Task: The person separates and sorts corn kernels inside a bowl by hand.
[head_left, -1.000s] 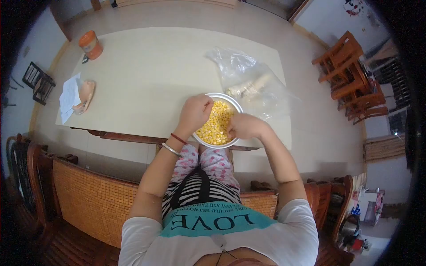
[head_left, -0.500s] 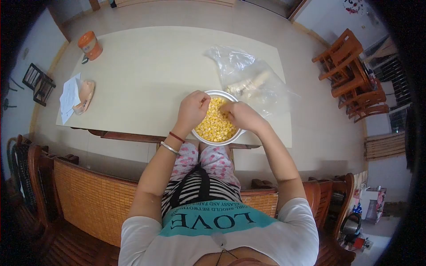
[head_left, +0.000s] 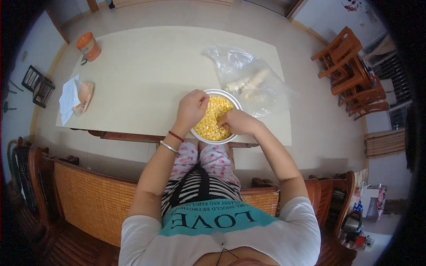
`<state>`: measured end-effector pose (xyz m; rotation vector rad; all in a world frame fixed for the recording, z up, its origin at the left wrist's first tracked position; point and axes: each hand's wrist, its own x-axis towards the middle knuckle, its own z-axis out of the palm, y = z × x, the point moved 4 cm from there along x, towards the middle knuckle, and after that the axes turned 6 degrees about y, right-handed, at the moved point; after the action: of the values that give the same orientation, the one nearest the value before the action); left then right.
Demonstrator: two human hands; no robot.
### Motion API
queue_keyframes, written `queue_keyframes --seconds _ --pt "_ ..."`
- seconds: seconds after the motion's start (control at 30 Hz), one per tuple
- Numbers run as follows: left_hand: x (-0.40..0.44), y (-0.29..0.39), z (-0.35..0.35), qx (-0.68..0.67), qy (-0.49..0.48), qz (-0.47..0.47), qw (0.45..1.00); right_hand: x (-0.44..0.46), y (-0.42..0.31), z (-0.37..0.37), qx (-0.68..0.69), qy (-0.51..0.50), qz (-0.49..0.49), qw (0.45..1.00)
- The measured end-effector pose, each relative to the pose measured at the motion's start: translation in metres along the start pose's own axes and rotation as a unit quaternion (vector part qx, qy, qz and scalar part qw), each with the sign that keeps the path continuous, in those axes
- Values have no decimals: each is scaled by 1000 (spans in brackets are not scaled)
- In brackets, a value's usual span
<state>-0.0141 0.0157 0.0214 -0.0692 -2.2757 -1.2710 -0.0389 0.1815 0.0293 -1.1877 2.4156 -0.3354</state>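
Has just drawn the right hand point(head_left: 238, 123) from nearer the far side of the metal bowl point(head_left: 215, 142) back toward the body, with bent fingertips now down among the yellow kernels point(head_left: 209, 125). Keeps the left hand point(head_left: 193, 107) almost unmoved at the bowl's left rim, with fingers curled close together and tips at the inner edge. Means, as a judgement, continued working through the loose kernels within the bowl, by the right hand more than the left. Cannot tell, for either hand, of any kernel pinched between thumb and finger, being too small and partly hidden by the knuckles. Shows the kernels spread thickly across the bowl, at the near edge of the pale table point(head_left: 146, 75), between the two hands. Includes a clear plastic bag point(head_left: 270, 102) just beyond the bowl to the right, around pale, long pieces point(head_left: 253, 82), apart from both hands. Reads LOVE in large dark letters on the teal band of the shirt point(head_left: 213, 224), upside down in this view, with smaller words nearer the waist, among them GIRL SHOULD and CLASSY AND FABULOUS, blurred toward the ends. Offers only illegible print on the orange canister point(head_left: 89, 47) and the papers point(head_left: 69, 101) at far left.
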Motion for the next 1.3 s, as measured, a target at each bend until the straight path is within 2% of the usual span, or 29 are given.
queue_keyframes --seconds 0.1,0.2,0.3,0.4,0.5,0.6,0.7,0.9,1.0,1.1,1.2,1.3 --pt "1 -1 1 0 5 16 1000 5 5 -1 33 73 27 996" --pt "0 2 -1 -19 21 28 999 10 9 -5 82 201 -49 975" --pt "1 3 1 -10 7 13 1000 9 15 -21 55 223 17 973" --pt "1 1 0 3 -2 10 1000 5 15 -32 49 256 13 965" --pt "1 0 1 9 2 15 1000 10 7 -24 -14 169 105 980" --pt "0 2 -1 -1 1 1 1000 22 2 -1 -71 135 109 982" --pt "0 4 -1 -10 12 6 1000 23 -9 -2 -78 146 136 977" --pt "1 4 0 -8 34 20 999 32 4 12 8 67 183 981" --pt "1 2 2 16 36 34 999 38 11 17 88 110 212 967" --pt "1 1 3 24 30 30 999 43 28 28 167 94 224 955" --pt "0 2 3 46 22 34 998 51 41 40 263 50 262 927" --pt "0 0 4 41 18 29 999 53 44 42 290 -30 291 911"
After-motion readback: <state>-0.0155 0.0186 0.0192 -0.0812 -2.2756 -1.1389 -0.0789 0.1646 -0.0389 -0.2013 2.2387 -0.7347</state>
